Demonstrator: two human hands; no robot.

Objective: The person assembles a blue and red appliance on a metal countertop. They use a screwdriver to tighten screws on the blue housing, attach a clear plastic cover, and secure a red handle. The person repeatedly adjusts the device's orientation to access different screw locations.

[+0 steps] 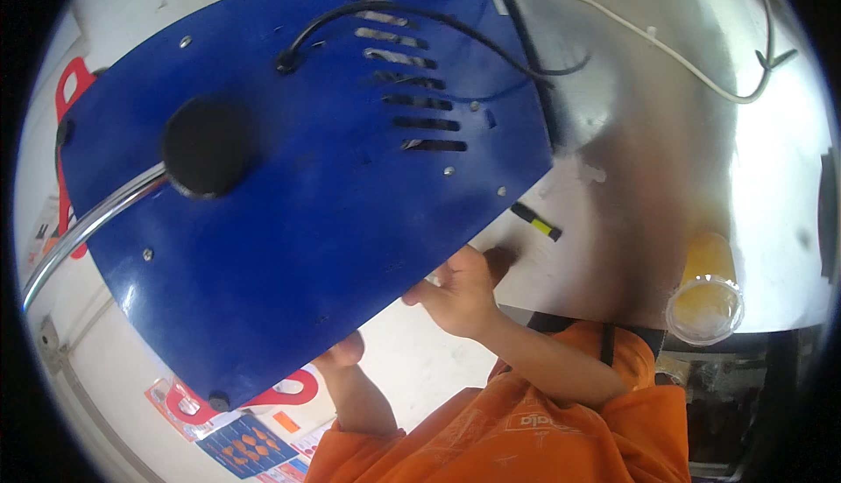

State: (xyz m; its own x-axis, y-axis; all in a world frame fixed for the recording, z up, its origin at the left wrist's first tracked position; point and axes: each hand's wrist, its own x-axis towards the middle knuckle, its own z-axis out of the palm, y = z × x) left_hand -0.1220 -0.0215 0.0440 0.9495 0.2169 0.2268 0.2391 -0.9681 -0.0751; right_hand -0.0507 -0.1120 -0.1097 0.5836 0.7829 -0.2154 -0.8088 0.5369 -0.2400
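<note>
A large blue metal machine housing (289, 246), with slotted vents and screws in its face, fills the left and middle of the head view. My right hand (460, 295) is at its lower right edge, fingers curled together around something small and pale that I cannot make out. To the left of it, my left hand (344, 352) reaches up to the same edge; most of its fingers are hidden behind the housing. A black cable (394, 12) comes out of the blue face and arches to the right. On the left, a chrome rod (96, 220) ends at a round black knob (208, 146).
Red handle-like parts (293, 388) show past the housing's edges. A shiny metal worktop (631, 246) carries a black stick with a yellow-green band (536, 222), a pale cable (648, 35) and a clear plastic jar with yellow contents (705, 303). Printed sheets (245, 446) lie at lower left.
</note>
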